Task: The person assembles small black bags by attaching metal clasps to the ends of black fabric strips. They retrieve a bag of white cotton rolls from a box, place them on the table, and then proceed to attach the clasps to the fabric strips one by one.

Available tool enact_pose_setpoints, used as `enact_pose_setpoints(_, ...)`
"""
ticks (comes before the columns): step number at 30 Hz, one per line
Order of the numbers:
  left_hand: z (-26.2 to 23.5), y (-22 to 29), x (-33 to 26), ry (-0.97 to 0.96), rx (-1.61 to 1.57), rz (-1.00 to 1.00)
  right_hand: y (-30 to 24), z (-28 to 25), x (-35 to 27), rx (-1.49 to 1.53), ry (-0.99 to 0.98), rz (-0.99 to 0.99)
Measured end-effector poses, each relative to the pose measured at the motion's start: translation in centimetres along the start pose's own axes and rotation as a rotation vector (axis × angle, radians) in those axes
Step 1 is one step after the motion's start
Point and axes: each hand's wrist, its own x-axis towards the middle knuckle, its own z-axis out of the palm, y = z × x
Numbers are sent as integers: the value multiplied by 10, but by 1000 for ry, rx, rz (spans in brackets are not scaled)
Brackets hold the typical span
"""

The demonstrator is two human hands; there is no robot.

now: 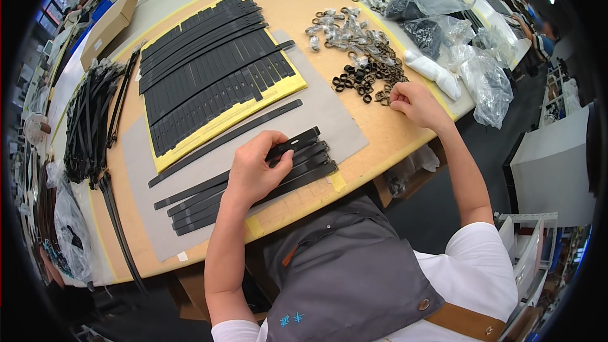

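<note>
My left hand (pixel 256 168) is closed around a black belt strap (pixel 303 140), thumb and fingers pinching it near its slotted end. That strap lies over several other black straps (pixel 310 171), gathered side by side on a grey sheet. To the right, my right hand (pixel 418 106) has its fingertips pinched together at the near edge of a pile of metal buckles (pixel 386 57). Whether a buckle sits between those fingers is hidden. Small dark loops (pixel 349 79) lie just left of that hand. Another single strap (pixel 228 142) rests beyond my left hand.
A yellow-edged board (pixel 294 83) carries rows of black straps with several laid across. Bundled straps (pixel 92 126) hang at the table's left, near a cardboard box (pixel 111 28). Clear plastic bags (pixel 484 79) and a white wrapped roll (pixel 434 75) crowd the right edge.
</note>
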Motion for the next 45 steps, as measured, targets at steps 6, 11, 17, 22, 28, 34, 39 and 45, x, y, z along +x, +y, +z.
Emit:
enact_pose_setpoints(6,-3,3,-1,-1,-72,5,-44,3,-3,452,-214,-33)
enact_pose_setpoints(11,-4,7,-1,-35,-149,1,-81,27,4,798,-567,-190)
enact_pose_setpoints(17,-8,10,-3,-70,-150,-24,-115,36,19,746,-714,-311)
enact_pose_setpoints(22,-11,10,-3,-92,-68,-6,-124,35,26,633,-771,-346)
enact_pose_setpoints(28,-13,9,-2,-101,-76,-53,-136,34,30,548,-795,-328)
enact_pose_setpoints(34,-10,10,-3,-132,-87,-47,-152,51,24,631,-770,-306)
enact_pose_setpoints(39,-8,7,-4,-93,-84,-39,-158,66,13,667,-601,-325)
enact_pose_setpoints(45,-8,8,-5,-116,-86,-61,-158,71,14,731,-555,-238)
